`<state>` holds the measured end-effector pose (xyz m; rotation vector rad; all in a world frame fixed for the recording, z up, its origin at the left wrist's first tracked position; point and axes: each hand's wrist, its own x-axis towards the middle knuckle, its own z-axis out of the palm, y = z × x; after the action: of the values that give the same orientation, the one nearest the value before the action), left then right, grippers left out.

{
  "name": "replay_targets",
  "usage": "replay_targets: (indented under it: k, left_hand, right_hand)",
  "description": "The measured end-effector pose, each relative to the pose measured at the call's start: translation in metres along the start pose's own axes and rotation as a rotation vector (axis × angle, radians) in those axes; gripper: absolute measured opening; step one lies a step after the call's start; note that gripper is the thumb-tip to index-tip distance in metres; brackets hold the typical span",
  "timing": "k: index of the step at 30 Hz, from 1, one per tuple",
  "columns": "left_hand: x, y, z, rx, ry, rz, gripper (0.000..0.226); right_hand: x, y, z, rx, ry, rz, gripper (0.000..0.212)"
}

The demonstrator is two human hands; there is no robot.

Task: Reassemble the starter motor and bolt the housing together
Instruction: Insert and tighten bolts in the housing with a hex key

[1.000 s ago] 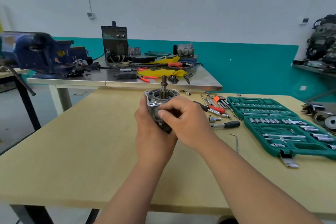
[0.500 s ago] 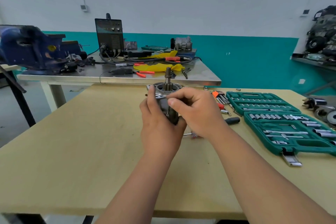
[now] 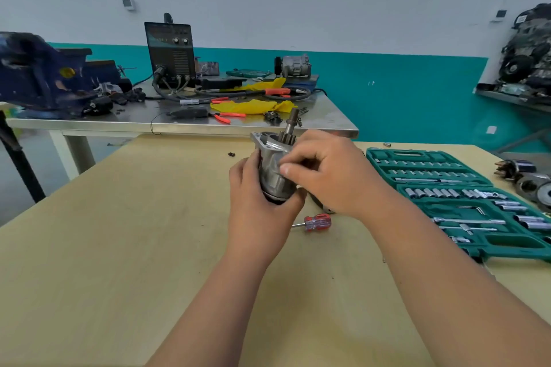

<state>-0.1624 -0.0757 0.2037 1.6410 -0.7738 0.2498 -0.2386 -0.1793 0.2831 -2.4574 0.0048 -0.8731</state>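
— Both hands are on it! Left hand point(image 3: 262, 211) wraps the lower body of the starter motor point(image 3: 272, 170), fingers curled underneath.

— And the right hand point(image 3: 331, 176)?

— It comes in from the motor's right side. The thumb is flat against the silver housing and the fingers are curled round the far side just under the flange. Whether anything small sits between them, I can't tell.

— Where's the motor itself?

— Held up off the wooden table point(image 3: 119, 247), nose upward, with the toothed pinion shaft point(image 3: 290, 125) poking out the top and leaning a little to the right.

— What's around it?

— Just below and to the right of the motor, a red-handled screwdriver point(image 3: 317, 222) lies flat on the table. Further right of the motor, an open green socket set point(image 3: 447, 202) shows rows of sockets. Behind the motor stands a steel bench point(image 3: 328, 125) with a yellow cloth point(image 3: 253, 106), a black welder box point(image 3: 170, 53) and, far to the left, a blue vise point(image 3: 38, 74).
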Motion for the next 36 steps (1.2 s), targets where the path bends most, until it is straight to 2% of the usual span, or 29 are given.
replay_targets:
  k: [2,9,16,18,19,21,22,24,26,29,32,36]
  left_hand:
    - [0.001,0.002,0.002,0.029,0.011,-0.004,0.074]
    - [0.0,0.004,0.013,0.04,0.052,-0.028,0.077]
    - [0.004,0.003,0.01,0.036,0.115,-0.058,0.079]
    - [0.004,0.002,0.009,0.029,0.119,-0.056,0.077]
    - [0.004,0.002,0.008,0.03,0.116,-0.062,0.077]
    - [0.007,0.001,0.006,0.036,0.114,-0.077,0.078]
    - [0.007,0.001,0.004,0.028,0.123,-0.081,0.078]
    - [0.007,0.0,0.001,-0.011,0.162,-0.068,0.075]
    - [0.004,-0.001,-0.003,-0.028,0.195,-0.035,0.067]
    - [0.001,-0.002,-0.007,-0.029,0.194,-0.001,0.055]
    - [-0.002,-0.002,-0.009,-0.038,0.14,0.02,0.045]
    - [-0.006,-0.001,-0.012,-0.037,0.107,0.06,0.039]
  right_hand:
    - [0.003,0.0,-0.006,-0.021,-0.089,0.018,0.009]
    - [0.021,-0.007,-0.03,-0.113,-0.318,0.102,0.012]
    - [0.011,0.005,-0.017,-0.026,-0.276,0.102,0.032]
    - [0.005,0.018,-0.021,0.113,-0.216,0.209,0.038]
    - [0.0,0.029,-0.026,0.148,-0.132,0.314,0.036]
    - [-0.017,0.055,-0.038,-0.019,0.026,0.54,0.019]
    - [-0.028,0.07,-0.044,-0.185,0.024,0.653,0.016]
    - [-0.054,0.091,-0.05,-0.453,-0.118,0.841,0.028]
    - [-0.072,0.101,-0.043,-0.584,-0.289,0.965,0.036]
    - [-0.08,0.106,-0.026,-0.703,-0.425,0.968,0.036]
    - [-0.073,0.104,-0.014,-0.698,-0.46,0.934,0.024]
    - [-0.071,0.103,-0.014,-0.658,-0.462,0.941,0.027]
